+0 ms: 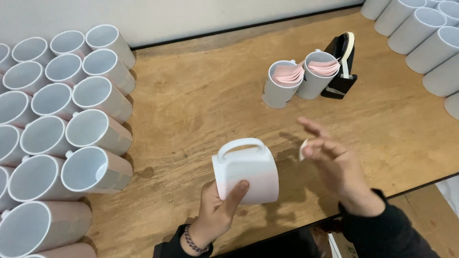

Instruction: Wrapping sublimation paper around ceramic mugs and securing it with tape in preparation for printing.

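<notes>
Your left hand (216, 213) grips the mug (246, 173) from below, thumb pressed on its side, holding it above the near edge of the worktop (201, 102). The mug lies tipped on its side, long axis running left to right, handle pointing up and away from you. It is white with a pale pink wrap round its body. Your right hand (339, 165) hovers just right of it, fingers (313, 128) spread and loose, a small strip of tape (302, 149) stuck at a fingertip. Farther off stand two mugs of pink sheets (289, 75) beside a black tape dispenser (340, 67). Rows of wrapped mugs (91, 129) lie at the left.
</notes>
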